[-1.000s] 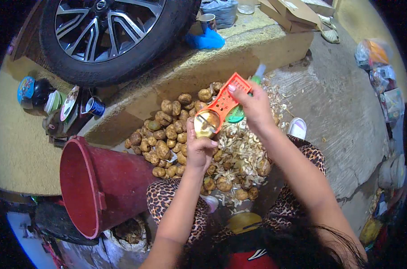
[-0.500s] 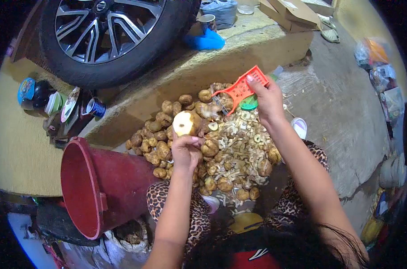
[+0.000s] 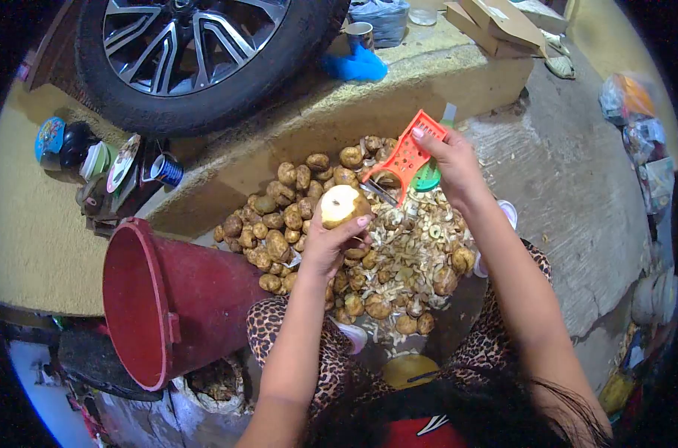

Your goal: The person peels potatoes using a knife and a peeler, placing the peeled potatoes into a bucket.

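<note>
My left hand [image 3: 331, 243] holds a partly peeled potato [image 3: 342, 205], its pale bare top facing up and brown skin on its lower side. Fingers of my right hand [image 3: 452, 160] are closed round an orange peeler [image 3: 409, 154], whose metal blade points toward the potato without touching it. A green round piece [image 3: 427, 177] shows beneath the peeler, by my right hand. Under both hands lie a heap of unpeeled potatoes [image 3: 279, 216] on the left and a spread of peelings [image 3: 406, 254] on the right.
A red bucket [image 3: 204, 306] lies tilted at the left, its mouth facing left. Behind the potatoes runs a concrete step [image 3: 443, 86] bearing a car wheel [image 3: 204, 112], a blue bag [image 3: 357, 65], a cup [image 3: 360, 33] and a cardboard box [image 3: 495, 26]. Plastic bags [image 3: 630, 97] line the right.
The peeler has come away from the potato and moved right with my right hand. My left hand has turned the potato and shifted slightly. The view has shifted a little.
</note>
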`<action>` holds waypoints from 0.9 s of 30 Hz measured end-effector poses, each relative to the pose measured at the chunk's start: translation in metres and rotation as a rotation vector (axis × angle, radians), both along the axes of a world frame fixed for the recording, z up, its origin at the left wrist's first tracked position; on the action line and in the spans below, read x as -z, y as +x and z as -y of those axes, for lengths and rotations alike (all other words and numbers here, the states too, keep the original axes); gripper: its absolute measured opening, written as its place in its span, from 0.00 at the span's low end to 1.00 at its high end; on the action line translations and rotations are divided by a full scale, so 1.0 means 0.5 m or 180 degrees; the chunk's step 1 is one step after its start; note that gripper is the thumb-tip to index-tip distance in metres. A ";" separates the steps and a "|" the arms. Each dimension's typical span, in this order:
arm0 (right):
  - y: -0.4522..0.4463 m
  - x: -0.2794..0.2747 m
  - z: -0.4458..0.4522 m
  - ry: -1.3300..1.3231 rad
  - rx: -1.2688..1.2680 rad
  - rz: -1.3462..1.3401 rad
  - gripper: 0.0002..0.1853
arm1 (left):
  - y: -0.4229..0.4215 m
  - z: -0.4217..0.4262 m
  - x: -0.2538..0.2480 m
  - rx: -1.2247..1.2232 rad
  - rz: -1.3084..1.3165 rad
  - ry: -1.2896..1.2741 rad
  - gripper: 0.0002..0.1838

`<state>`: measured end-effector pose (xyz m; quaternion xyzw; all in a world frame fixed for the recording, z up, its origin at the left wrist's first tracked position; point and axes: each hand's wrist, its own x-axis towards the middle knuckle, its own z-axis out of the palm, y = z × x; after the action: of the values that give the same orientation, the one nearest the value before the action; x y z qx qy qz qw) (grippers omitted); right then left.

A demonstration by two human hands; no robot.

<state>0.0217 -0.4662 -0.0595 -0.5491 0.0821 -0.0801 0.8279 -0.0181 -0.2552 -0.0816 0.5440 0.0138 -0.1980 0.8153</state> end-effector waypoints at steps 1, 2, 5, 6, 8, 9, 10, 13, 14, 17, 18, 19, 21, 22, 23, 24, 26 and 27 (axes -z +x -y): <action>0.000 0.000 0.003 0.0005 -0.0031 -0.0090 0.07 | 0.000 0.001 0.005 -0.0010 0.0185 0.0090 0.26; -0.001 0.002 0.011 -0.0567 -0.0198 -0.0049 0.08 | 0.000 0.001 0.009 -0.0019 0.0368 0.0180 0.26; -0.007 -0.003 0.046 -0.2774 -0.0626 0.0211 0.11 | 0.003 -0.007 0.015 -0.0024 0.0611 0.0702 0.26; -0.013 -0.009 0.044 -0.3083 -0.0700 0.0314 0.11 | 0.006 -0.012 0.016 0.0019 0.0628 0.0824 0.26; -0.041 -0.014 0.034 -0.3702 -0.0853 0.0530 0.12 | 0.015 -0.026 0.019 0.0116 0.0752 0.0990 0.26; -0.052 -0.016 0.028 -0.3778 -0.1048 0.0677 0.11 | 0.019 -0.031 0.021 0.0157 0.0818 0.1069 0.26; -0.064 -0.017 0.020 -0.3849 -0.1247 0.0827 0.11 | 0.021 -0.033 0.023 0.0096 0.0759 0.0928 0.27; -0.107 -0.030 -0.004 -0.4139 -0.1845 0.1354 0.09 | 0.018 -0.041 0.020 0.0032 0.0657 0.0687 0.28; -0.118 -0.028 -0.015 -0.4260 -0.2041 0.1375 0.09 | 0.017 -0.045 0.008 0.0094 0.0683 0.0719 0.28; -0.137 -0.013 -0.031 -0.4649 -0.2533 0.1532 0.09 | 0.010 -0.053 -0.006 0.0342 0.0536 0.1011 0.26; -0.142 -0.009 -0.034 -0.4647 -0.2513 0.1563 0.09 | 0.009 -0.054 -0.007 0.0438 0.0454 0.1137 0.25; -0.146 -0.007 -0.038 -0.4645 -0.2494 0.1597 0.08 | 0.004 -0.054 -0.007 0.0413 0.0542 0.1327 0.24; -0.153 0.001 -0.044 -0.4675 -0.2525 0.1657 0.08 | 0.006 -0.063 0.009 0.0506 0.0817 0.1632 0.26; -0.152 0.004 -0.045 -0.4690 -0.2536 0.1633 0.08 | 0.008 -0.066 0.015 0.0553 0.0952 0.1785 0.26; -0.154 0.006 -0.045 -0.4707 -0.2543 0.1604 0.08 | 0.008 -0.066 0.019 0.0482 0.1012 0.1791 0.26; -0.157 0.009 -0.045 -0.4723 -0.2548 0.1571 0.08 | 0.007 -0.064 0.019 0.0416 0.1073 0.1798 0.26; -0.159 0.015 -0.048 -0.4721 -0.2445 0.1603 0.08 | 0.006 -0.060 0.023 0.0294 0.1173 0.1869 0.26; -0.159 0.018 -0.050 -0.4721 -0.2394 0.1621 0.08 | 0.006 -0.058 0.028 0.0240 0.1209 0.1933 0.26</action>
<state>-0.0580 -0.4414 -0.0684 -0.9029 -0.3658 0.0454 0.2211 -0.0149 -0.2263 -0.0957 0.7886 -0.0998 -0.1102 0.5966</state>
